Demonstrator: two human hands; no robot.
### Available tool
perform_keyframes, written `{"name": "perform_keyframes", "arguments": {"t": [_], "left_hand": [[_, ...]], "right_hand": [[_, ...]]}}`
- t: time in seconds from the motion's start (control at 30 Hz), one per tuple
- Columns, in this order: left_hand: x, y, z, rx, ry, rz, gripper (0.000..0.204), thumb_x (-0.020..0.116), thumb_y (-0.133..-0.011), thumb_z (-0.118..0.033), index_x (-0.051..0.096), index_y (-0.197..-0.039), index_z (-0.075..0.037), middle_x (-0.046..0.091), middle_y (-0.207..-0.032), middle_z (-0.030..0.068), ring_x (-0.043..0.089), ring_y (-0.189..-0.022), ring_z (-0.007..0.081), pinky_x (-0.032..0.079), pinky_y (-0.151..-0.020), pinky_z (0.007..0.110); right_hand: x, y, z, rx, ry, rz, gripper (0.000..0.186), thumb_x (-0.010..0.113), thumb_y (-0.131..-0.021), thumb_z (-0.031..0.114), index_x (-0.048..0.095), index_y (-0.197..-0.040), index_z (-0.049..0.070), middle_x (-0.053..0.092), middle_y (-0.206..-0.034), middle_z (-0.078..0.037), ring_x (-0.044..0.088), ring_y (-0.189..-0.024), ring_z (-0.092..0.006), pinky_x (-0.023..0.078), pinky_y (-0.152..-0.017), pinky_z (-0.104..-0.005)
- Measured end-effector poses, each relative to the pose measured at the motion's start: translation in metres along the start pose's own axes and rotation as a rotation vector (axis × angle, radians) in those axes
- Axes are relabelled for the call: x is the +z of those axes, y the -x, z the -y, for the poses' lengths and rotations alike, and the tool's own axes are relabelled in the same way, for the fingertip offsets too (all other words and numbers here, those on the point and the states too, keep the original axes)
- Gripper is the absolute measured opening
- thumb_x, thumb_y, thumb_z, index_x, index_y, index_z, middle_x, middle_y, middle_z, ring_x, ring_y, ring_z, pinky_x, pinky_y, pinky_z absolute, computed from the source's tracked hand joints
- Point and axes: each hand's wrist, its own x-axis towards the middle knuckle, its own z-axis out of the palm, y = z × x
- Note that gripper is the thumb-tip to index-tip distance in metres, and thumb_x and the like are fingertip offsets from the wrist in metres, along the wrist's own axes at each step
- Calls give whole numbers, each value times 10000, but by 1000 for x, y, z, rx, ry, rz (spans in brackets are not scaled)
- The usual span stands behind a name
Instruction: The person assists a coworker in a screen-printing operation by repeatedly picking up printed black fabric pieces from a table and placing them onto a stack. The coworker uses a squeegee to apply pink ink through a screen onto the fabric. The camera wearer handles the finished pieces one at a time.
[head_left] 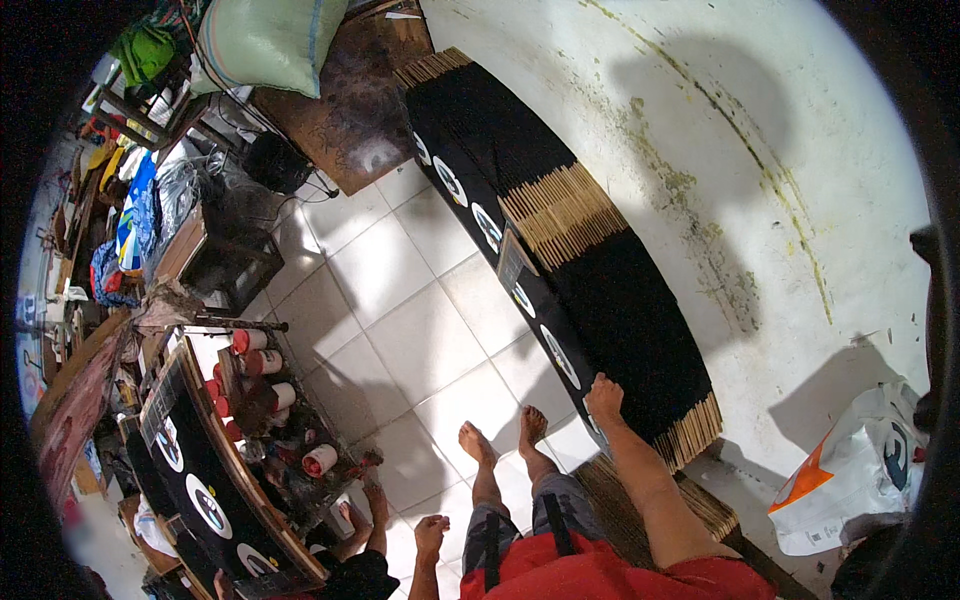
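Black flattened cartons (590, 270) lean stacked along the wall, centre-right of frame. Right hand (604, 398) rests open on the stack's lower end; left hand (432, 533) hangs empty. Press evenly so edges align.

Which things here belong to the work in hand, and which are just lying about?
In use:
right hand, resting on the long black stack along the wall
left hand, empty

Lying about:
white plastic bag
green sack
red and white rolls
dark box
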Motion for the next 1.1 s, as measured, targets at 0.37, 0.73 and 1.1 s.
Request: {"name": "perform_keyframes", "arguments": {"t": [0.37, 0.73, 1.1], "left_hand": [[6, -3, 10, -37, 22, 5, 286, 655, -745, -128, 586, -943, 66, 632, -787, 115, 607, -698, 176, 494, -650, 284], [-24, 1, 27, 8, 47, 24, 184, 641, -745, -121, 618, -831, 40, 626, -716, 89, 583, -641, 154, 456, -588, 272], [-21, 29, 30, 15, 172, -81, 289, 645, -767, -250, 589, -949, -33, 647, -789, 63, 626, -707, 158, 445, -574, 259]], "right_hand": [[-64, 20, 13, -36, -85, -98, 237, 597, -755, 174, 515, -928, 33, 612, -827, -153, 623, -762, -317, 506, -651, -415], [-67, 86, 18, -13, -66, 100, 269, 598, -739, 159, 550, -974, 37, 579, -975, -154, 596, -896, -305, 504, -715, -390], [-60, 73, -18, -144, 51, 267, 283, 611, -718, 169, 580, -967, 39, 547, -1021, -151, 556, -968, -312, 482, -802, -397]]}}
